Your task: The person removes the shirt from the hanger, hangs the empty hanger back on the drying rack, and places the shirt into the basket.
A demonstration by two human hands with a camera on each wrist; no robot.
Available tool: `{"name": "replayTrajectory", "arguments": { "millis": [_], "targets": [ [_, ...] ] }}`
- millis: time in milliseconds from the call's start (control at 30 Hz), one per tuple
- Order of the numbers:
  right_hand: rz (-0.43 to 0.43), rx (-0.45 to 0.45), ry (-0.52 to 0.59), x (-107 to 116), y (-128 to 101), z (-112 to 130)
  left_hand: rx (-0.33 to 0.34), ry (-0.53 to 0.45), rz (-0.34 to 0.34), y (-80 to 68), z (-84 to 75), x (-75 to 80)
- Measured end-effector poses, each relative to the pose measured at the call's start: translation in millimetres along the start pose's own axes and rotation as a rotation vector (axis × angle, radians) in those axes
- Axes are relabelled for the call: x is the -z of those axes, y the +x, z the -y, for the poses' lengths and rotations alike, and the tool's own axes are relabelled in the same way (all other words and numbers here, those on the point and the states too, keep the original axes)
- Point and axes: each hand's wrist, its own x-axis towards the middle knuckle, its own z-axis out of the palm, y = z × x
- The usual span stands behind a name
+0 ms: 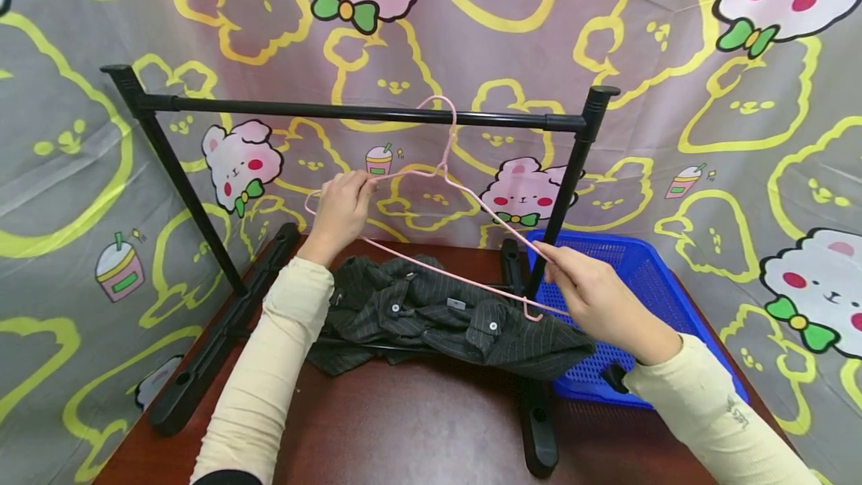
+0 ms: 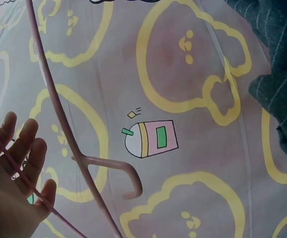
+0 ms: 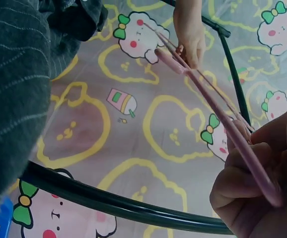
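Note:
A pink clothes hanger (image 1: 444, 275) stands in front of the black rack, its hook looping over the top rail (image 1: 283, 108). My left hand (image 1: 340, 208) pinches the hanger's left shoulder in the head view. Near its right end, my right hand (image 1: 599, 298) grips it; the right wrist view shows curled fingers (image 3: 240, 186) around the pink wire. Below the hanger, a dark pinstriped garment (image 1: 431, 320) with white buttons lies bunched across the rack's lower part, touched by neither hand. In the left wrist view, one small hook of the hanger (image 2: 111, 162) shows beside the hand.
A blue perforated basket (image 1: 633, 260) stands on the right, partly behind the rack's right post (image 1: 569, 185). The rack's black feet (image 1: 202, 365) rest on the reddish-brown table (image 1: 404, 425). A cartoon-patterned cloth (image 1: 512, 58) encloses the back and sides.

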Motion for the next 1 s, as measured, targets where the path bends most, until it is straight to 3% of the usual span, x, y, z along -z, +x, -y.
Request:
{"name": "replayTrajectory", "arguments": {
  "millis": [400, 700, 1000],
  "targets": [
    [-0.046, -0.109, 0.047, -9, -4, -1, 0.022, -0.009, -0.029, -2.4, 11.3, -2.1],
    [-0.064, -0.08, 0.096, -22, 1, 9, 0.007, 0.004, -0.066, -5.6, 15.0, -2.3],
    [0.024, -0.104, 0.138, -34, 7, 24, 0.068, 0.009, -0.103, -6.3, 23.1, -2.1]
  ]
}}
